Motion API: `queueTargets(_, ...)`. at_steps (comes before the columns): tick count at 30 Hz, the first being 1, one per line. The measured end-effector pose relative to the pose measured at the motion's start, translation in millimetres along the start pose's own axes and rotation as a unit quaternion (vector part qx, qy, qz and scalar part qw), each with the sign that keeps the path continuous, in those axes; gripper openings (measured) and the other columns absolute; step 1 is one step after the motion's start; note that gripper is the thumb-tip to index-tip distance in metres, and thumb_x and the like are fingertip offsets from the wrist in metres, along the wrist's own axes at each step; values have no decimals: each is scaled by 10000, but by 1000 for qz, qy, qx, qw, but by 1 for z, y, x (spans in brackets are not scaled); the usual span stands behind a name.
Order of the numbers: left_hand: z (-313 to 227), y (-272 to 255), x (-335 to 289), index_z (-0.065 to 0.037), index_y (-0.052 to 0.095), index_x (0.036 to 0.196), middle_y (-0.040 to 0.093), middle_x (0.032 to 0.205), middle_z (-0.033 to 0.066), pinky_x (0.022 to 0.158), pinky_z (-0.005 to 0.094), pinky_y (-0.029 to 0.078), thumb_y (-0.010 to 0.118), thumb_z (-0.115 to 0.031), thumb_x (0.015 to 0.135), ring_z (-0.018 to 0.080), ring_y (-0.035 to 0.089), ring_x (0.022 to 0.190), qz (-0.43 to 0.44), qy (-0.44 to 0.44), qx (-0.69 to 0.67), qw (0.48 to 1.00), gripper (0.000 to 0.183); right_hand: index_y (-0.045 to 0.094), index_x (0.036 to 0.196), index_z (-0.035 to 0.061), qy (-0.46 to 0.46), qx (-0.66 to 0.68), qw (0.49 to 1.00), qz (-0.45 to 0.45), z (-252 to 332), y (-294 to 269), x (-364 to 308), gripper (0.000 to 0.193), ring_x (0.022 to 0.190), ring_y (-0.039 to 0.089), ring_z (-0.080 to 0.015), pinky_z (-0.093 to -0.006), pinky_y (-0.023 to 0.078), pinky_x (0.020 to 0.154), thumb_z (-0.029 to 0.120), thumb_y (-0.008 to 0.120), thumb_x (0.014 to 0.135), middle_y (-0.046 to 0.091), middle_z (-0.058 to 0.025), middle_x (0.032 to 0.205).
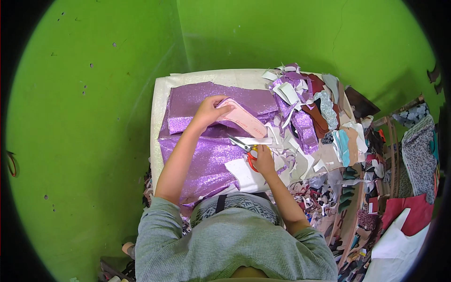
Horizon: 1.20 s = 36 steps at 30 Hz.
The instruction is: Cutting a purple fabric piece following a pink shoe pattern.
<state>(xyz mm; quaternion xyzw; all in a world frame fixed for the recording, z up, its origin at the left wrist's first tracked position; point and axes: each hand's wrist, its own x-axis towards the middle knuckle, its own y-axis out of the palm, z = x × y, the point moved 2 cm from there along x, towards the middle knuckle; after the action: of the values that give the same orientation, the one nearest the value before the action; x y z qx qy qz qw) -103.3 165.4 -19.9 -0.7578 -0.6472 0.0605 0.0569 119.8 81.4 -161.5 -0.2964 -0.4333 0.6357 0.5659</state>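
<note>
Here my left hand [209, 112] pinches the pink curved piece [246, 123] above the glittery purple fabric [199, 157], seemingly to keep its edge free, while my right hand [264, 160] grips the orange-handled scissors [243, 144], blades near it.

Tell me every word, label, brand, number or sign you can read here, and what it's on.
Pink sole-shaped piece in the left hand: reddish lettering, too small and blurred to quote.
Everywhere else: no text I can make out.
</note>
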Motion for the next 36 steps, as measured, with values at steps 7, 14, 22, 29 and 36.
queueTargets(7,13,-1,-20,40,578,976,612,861,80,670,229,455,641,-115,739,113,577,756,-44,-8,-40,998,290,491,990,-20,16,47,972,231,-25,-25,15,383,832,524,-355,-413,425,729,213,606,710,536,-211,928)
queueTargets(14,-8,19,-24,17,615,905,621,803,60,649,244,459,648,-93,720,106,567,736,-10,4,82,997,218,452,1088,-25,-9,334,942,-32,18,-96,37,482,889,568,-306,-390,438,770,326,579,783,577,-177,973)
queueTargets(22,-36,39,-13,24,617,880,628,789,78,640,259,462,685,-105,683,124,580,714,55,-6,53,997,245,536,1023,5,-58,293,938,177,28,-111,42,401,769,569,-174,-290,450,678,272,650,747,593,-117,878)
queueTargets(29,-45,57,-1,-21,505,1055,603,886,83,700,251,460,669,-97,718,136,578,811,-102,11,-112,988,382,540,987,-21,4,421,898,130,26,-140,45,249,603,608,-151,-241,490,488,175,539,834,614,-100,775)
queueTargets(36,-22,118,-23,-27,474,1063,570,960,80,761,302,471,546,-145,832,161,569,860,-76,-78,-412,904,269,520,1023,-21,49,511,843,158,9,-141,40,263,563,610,-144,-233,487,433,179,514,852,608,-95,753)
